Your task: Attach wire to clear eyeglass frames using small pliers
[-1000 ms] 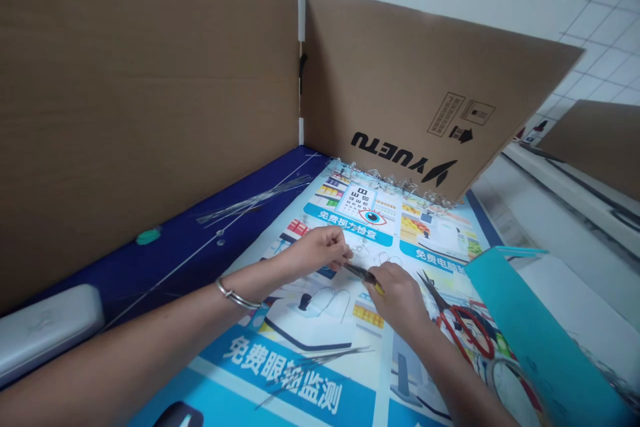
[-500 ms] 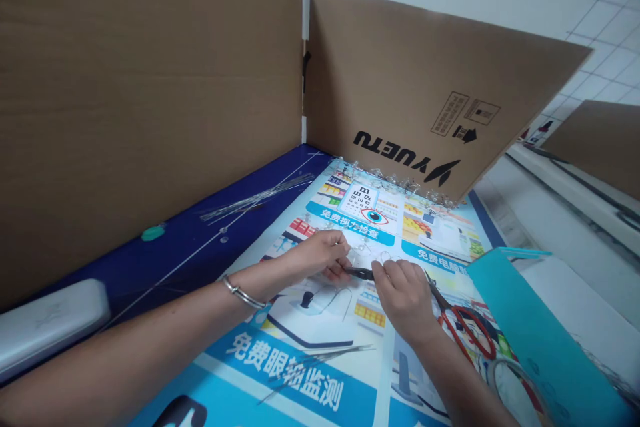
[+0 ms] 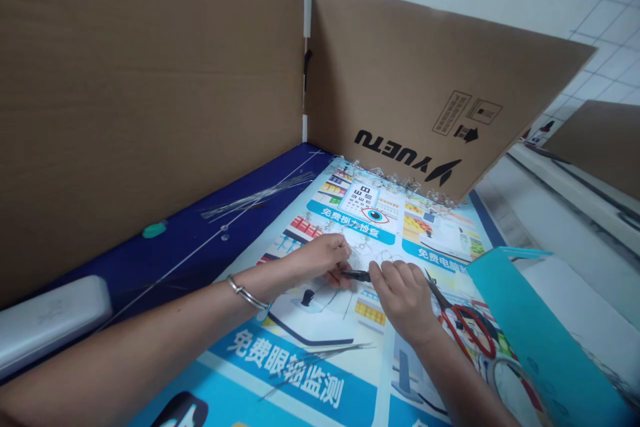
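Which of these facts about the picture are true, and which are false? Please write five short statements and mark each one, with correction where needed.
1. The right hand holds the pliers. True.
2. The metal bangle is on the right wrist. False: it is on the left wrist.
3. The left hand is near the tip of the pliers. True.
4. The word YUETU on the cardboard panel reads upright. False: it appears upside down.
5. The red-handled scissors are in the left hand. False: they lie to the right of the right hand.
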Demonstrator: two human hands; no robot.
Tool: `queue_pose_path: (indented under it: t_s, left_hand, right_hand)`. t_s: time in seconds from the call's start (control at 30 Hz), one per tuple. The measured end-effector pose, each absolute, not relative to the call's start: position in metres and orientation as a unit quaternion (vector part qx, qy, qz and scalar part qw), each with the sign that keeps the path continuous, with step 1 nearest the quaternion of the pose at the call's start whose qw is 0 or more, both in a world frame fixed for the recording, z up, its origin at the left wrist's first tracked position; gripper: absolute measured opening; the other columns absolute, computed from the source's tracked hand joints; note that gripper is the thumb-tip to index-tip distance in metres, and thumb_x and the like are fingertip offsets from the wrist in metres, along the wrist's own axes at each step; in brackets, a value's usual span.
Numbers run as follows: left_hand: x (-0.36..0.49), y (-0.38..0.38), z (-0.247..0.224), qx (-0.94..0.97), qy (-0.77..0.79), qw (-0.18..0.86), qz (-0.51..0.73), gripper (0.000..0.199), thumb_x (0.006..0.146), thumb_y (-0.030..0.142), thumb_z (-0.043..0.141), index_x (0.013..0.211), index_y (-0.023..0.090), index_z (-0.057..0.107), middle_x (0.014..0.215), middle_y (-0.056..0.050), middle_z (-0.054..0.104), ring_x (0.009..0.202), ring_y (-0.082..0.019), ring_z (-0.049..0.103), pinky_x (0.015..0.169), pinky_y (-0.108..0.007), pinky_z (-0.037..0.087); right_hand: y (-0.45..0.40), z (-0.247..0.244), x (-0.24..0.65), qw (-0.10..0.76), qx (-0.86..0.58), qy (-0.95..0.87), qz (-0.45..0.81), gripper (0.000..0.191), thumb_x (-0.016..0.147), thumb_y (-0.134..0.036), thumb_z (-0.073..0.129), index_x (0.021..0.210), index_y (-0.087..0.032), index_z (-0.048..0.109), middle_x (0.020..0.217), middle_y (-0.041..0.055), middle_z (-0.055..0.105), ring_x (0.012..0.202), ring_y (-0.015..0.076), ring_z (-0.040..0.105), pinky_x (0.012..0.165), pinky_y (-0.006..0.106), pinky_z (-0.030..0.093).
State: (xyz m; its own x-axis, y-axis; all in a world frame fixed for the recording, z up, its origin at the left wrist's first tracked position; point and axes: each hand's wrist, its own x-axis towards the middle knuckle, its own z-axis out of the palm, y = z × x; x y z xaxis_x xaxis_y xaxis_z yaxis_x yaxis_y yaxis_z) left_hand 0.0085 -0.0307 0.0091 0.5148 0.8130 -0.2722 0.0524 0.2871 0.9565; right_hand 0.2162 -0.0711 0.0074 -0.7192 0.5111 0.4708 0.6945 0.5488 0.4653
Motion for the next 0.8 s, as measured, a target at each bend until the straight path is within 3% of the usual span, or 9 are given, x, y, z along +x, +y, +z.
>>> queue_pose_path:
  t_s: [0.53, 0.8]
  left_hand:
    - [0.0096, -0.0321, 0.0072, 0.554, 0.433, 0.656, 0.275, 0.024, 0.078, 0.041, 0.047, 0.081, 0.017, 0.044, 0.075, -0.003, 0.062, 0.056, -0.015, 0.064, 0.044, -0.020, 0.046]
    - [0.0119, -0.0330, 0.0055, 0.563, 0.438, 0.645, 0.274, 0.021, 0.078, 0.038, 0.046, 0.081, 0.017, 0.044, 0.076, -0.003, 0.060, 0.055, -0.016, 0.065, 0.041, -0.019, 0.044]
  right_hand:
    - [-0.0715, 0.0061, 0.2168, 0.169, -0.364, -0.863, -0.308, 0.024, 0.084, -0.014, 0.047, 0.107, -0.019, 0.055, 0.091, 0.0070, 0.057, 0.090, 0.0198, 0.048, 0.077, 0.037, 0.033]
    - [-0.0710, 0.0072, 0.2150, 0.143, -0.351, -0.872, -0.311, 0.025, 0.084, -0.013, 0.046, 0.107, -0.017, 0.054, 0.091, 0.0072, 0.057, 0.086, 0.0194, 0.048, 0.074, 0.036, 0.033]
